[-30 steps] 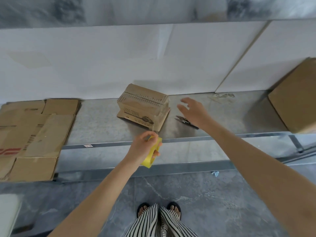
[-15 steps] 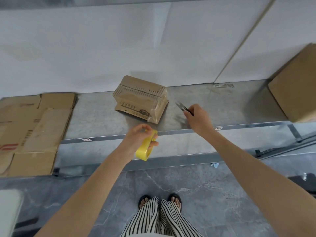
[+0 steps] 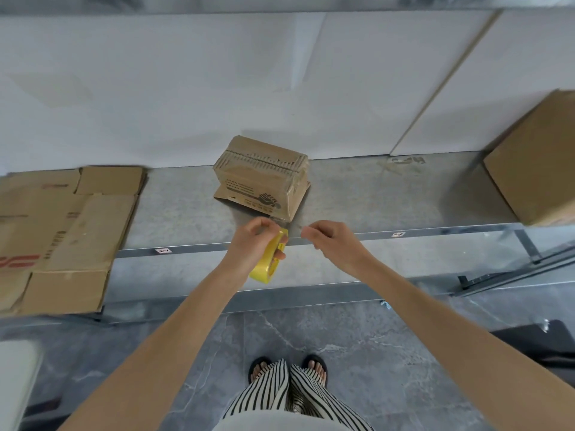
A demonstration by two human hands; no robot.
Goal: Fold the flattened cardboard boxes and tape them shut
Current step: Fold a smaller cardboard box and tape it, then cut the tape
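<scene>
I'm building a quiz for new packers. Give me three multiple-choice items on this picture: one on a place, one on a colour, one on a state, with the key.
1. Where do the flattened boxes lie?
A. at the left end of the bench
B. on the floor
C. under the bench

2. What colour is the tape roll?
A. red
B. yellow
C. blue

3. The small box is:
A. lying flat
B. held in a hand
C. folded up on the bench

Key:
1 A: the flattened boxes are spread on the bench's left end.
2 B: the tape roll in the left hand is yellow.
3 C: the small box stands folded up mid-bench, untouched.
</scene>
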